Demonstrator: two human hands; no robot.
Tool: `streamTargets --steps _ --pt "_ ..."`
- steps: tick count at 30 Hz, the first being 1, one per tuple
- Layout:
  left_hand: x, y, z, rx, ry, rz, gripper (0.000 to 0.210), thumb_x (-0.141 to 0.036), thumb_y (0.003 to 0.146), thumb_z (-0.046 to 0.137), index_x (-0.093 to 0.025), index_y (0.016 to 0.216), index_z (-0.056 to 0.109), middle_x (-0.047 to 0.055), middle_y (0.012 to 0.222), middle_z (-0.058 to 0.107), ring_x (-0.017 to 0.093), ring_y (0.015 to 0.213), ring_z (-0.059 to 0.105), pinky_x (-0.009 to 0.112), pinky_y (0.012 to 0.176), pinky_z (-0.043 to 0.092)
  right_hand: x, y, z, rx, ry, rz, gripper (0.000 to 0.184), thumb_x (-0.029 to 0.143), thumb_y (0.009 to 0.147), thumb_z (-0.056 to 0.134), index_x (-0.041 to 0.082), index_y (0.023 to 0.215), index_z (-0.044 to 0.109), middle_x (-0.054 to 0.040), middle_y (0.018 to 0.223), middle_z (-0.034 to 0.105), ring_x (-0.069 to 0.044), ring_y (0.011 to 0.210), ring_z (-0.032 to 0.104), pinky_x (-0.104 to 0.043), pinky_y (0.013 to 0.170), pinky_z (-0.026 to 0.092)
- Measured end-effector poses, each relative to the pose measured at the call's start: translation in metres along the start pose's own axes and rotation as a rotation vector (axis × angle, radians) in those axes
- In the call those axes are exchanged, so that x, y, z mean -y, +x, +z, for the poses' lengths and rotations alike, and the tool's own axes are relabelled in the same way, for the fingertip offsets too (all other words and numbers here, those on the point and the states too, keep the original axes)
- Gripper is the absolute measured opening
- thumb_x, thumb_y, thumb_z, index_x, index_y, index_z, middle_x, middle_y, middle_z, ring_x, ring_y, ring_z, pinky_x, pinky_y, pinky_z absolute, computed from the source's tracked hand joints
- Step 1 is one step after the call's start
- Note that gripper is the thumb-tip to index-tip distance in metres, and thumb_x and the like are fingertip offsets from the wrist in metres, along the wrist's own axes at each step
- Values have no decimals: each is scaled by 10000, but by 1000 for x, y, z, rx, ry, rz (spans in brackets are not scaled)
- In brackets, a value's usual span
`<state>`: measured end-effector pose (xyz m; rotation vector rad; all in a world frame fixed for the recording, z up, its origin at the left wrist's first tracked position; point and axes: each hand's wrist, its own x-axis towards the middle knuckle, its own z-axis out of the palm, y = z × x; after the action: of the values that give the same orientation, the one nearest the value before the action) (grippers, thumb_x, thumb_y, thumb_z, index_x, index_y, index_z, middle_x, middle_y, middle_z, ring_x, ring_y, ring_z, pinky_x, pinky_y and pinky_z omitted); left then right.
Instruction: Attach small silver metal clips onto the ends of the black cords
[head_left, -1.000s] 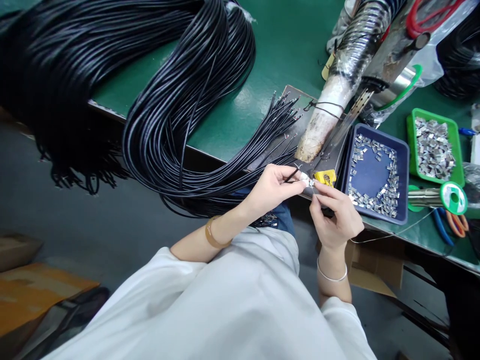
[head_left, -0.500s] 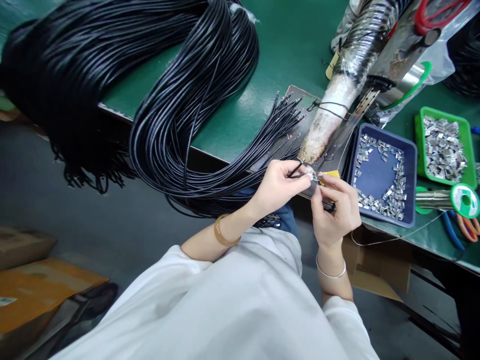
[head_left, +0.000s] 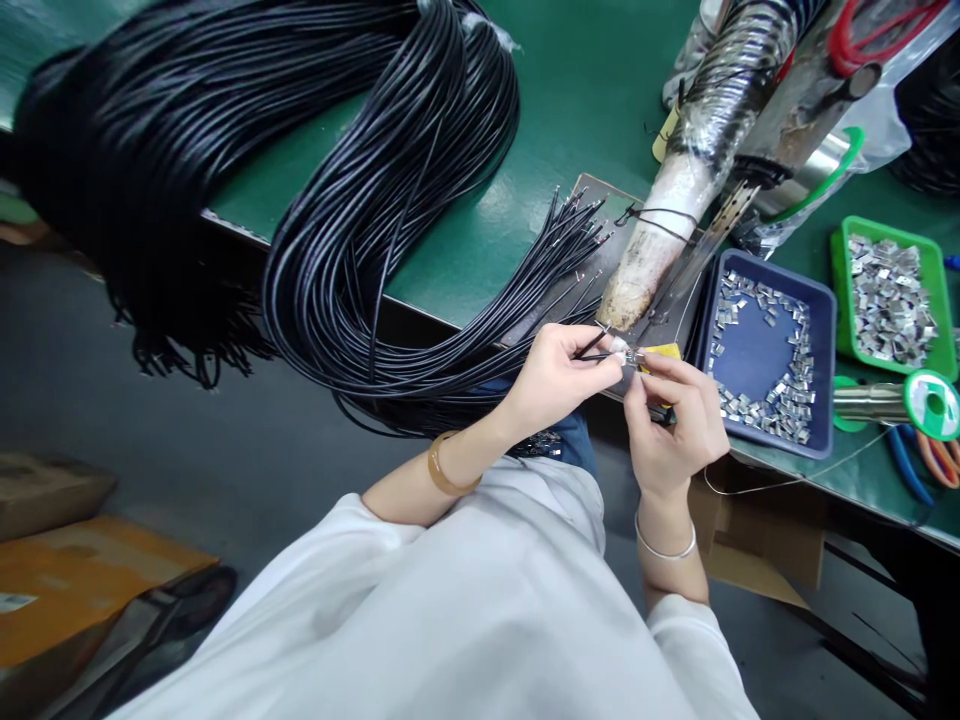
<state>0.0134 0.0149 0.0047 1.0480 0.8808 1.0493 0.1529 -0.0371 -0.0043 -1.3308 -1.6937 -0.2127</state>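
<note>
My left hand (head_left: 562, 370) pinches a thin black cable (head_left: 590, 354), its end pointing right between thumb and forefinger. A small silver metal connector (head_left: 632, 357) sits at that cable end, in the narrow space between my hands. My right hand (head_left: 679, 415) is closed with its fingertips on the connector's right side; its finer shape is too small to make out. Just behind the fingertips lies a yellow piece (head_left: 664, 351). Above my hands, the tip of a white-wrapped tube (head_left: 637, 270) slants down over a dark board (head_left: 600, 190).
A large bundle of black cables (head_left: 397, 200) covers the green table (head_left: 585, 90) to the left. Rightward stand a blue tray (head_left: 765, 350) and a green tray (head_left: 892, 290) of metal pieces. Beside them are a solder wire spool (head_left: 930, 398) and orange-and-blue-handled pliers (head_left: 909, 465).
My right hand has shifted slightly right and down, its fingertips still at the connector. My left hand keeps its pinch on the cable, almost in place.
</note>
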Motion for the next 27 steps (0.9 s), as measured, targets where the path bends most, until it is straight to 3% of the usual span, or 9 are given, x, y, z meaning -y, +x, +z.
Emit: streamTargets --steps 5,16,22,27 --pt "-4 -3 2 -9 38 58 101 -189 750 677 -103 778 721 16 745 690 86 651 590 181 627 517 2 4 1 -25 10 -18 277 50 769 741 236 967 686 -21 1037 737 -167 923 726 -317 829 627" --pt "-1 -2 -4 78 35 13 86 -193 770 665 -114 762 698 14 741 659 94 688 573 198 675 492 4 -2 -1 -52 66 -10 222 71 797 716 209 954 642 -30 1003 758 -154 910 732 -291 825 605" --pt "0 -7 -8 182 -69 -20 83 -145 740 712 -115 729 635 -27 676 562 49 614 469 166 596 403 7 7 -7 34 172 213 127 122 850 688 222 927 705 0 877 714 -126 812 677 -242 651 555" --pt "-2 -13 -7 193 -24 8 89 -150 776 688 -111 728 624 -22 674 541 55 617 456 174 578 389 10 8 -12 58 70 202 100 174 850 714 242 923 729 11 819 647 -108 741 615 -254 672 523"
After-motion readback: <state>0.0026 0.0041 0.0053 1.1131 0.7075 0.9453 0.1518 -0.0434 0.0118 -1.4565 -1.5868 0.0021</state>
